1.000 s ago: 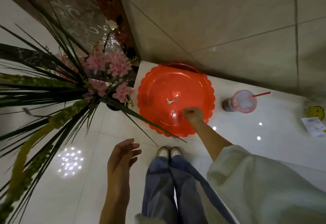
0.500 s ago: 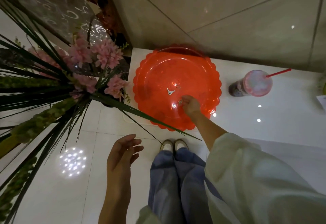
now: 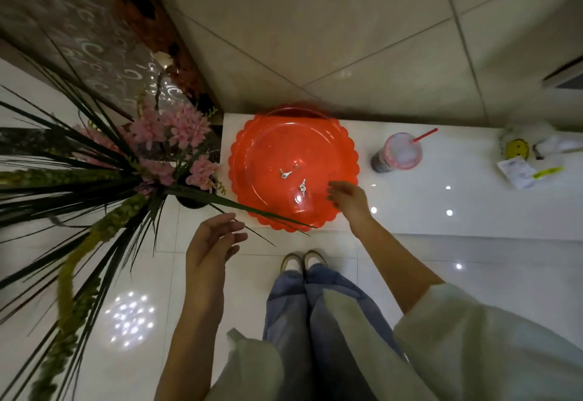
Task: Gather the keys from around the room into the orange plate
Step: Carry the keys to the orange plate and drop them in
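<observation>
The orange plate (image 3: 252,148), round with a scalloped rim, lies on the left end of a white ledge. Two small silver keys lie in it: one key (image 3: 285,174) near the middle, a second key (image 3: 303,186) a little nearer to me. My right hand (image 3: 348,200) hovers over the plate's near right rim, fingers relaxed and holding nothing, just right of the second key. My left hand (image 3: 209,244) hangs over the floor in front of the plate, fingers loosely curled, holding nothing.
A potted plant (image 3: 132,161) with pink flowers and long dark leaves stands left of the plate; one leaf crosses the plate's near rim. A pink-lidded cup (image 3: 397,156) with a red straw stands right of the plate. Papers and small items (image 3: 520,167) lie farther right. My shoes (image 3: 304,260) stand below.
My right hand let go of a key into the plate and drew back to the right; two keys lie there now instead of one. My left hand rose slightly.
</observation>
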`<state>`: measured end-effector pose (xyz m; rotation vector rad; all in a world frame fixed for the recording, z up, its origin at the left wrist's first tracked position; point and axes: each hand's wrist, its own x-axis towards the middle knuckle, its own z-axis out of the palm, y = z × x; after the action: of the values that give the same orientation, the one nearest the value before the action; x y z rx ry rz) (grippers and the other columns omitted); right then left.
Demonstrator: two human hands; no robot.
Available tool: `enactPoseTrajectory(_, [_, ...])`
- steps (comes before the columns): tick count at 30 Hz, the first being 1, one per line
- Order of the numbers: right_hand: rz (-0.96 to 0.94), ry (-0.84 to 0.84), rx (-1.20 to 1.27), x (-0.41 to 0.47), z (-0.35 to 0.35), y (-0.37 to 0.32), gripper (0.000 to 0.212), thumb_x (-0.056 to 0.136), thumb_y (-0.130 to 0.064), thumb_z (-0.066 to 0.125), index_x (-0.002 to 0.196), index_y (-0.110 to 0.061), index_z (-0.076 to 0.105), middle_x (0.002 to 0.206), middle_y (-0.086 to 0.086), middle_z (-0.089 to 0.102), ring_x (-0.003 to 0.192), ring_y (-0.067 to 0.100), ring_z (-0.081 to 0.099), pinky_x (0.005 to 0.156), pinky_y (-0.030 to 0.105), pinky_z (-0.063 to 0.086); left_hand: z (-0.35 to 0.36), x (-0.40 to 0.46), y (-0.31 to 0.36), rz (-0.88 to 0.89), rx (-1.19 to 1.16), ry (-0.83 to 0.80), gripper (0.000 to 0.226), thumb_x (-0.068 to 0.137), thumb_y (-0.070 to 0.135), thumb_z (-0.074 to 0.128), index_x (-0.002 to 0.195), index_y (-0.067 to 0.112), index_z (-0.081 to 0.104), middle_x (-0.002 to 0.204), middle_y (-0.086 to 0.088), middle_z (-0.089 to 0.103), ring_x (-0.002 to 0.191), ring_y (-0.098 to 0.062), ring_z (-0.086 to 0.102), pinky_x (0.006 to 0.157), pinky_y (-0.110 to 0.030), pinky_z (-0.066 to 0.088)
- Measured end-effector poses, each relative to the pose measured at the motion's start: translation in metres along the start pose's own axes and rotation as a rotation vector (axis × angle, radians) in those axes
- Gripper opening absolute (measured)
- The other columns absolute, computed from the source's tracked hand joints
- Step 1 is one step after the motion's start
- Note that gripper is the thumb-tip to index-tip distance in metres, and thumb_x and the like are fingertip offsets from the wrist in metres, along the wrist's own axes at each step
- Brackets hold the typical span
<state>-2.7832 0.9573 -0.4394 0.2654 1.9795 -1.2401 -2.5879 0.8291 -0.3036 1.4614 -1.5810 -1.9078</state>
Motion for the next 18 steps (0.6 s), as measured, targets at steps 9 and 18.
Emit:
enactPoseTrajectory(9, [-0.183,0.093,0.302,-0.133,-0.079,-0.091,0.011,0.088,-0.012,0.060,0.096,-0.016,0.066,0.098,0.004,0.069,0.088,0.018,0.067,0.069,0.016,0.055,0.010,-0.035,0.073,0.173,-0.008,-0.144,0.031,0.088,-0.004,0.044,0.094,0.020,0.062,0.077,0.015,0.070,0.073,-0.003,0.064,0.067,-0.017,0.050])
enactPoseTrajectory(18, [-0.321,0.053,0.564,-0.245,-0.135,-0.110,0.018,0.092,-0.014,0.052,0.097,-0.019,0.068,0.094,0.003,0.073,0.088,0.018,0.071,0.069,0.021,0.056,0.026,-0.069,0.114,0.234,-0.042,-0.202,0.031,0.089,-0.001,0.045,0.090,0.022,0.065,0.076,0.010,0.071,0.072,-0.005,0.066,0.064,-0.016,0.052])
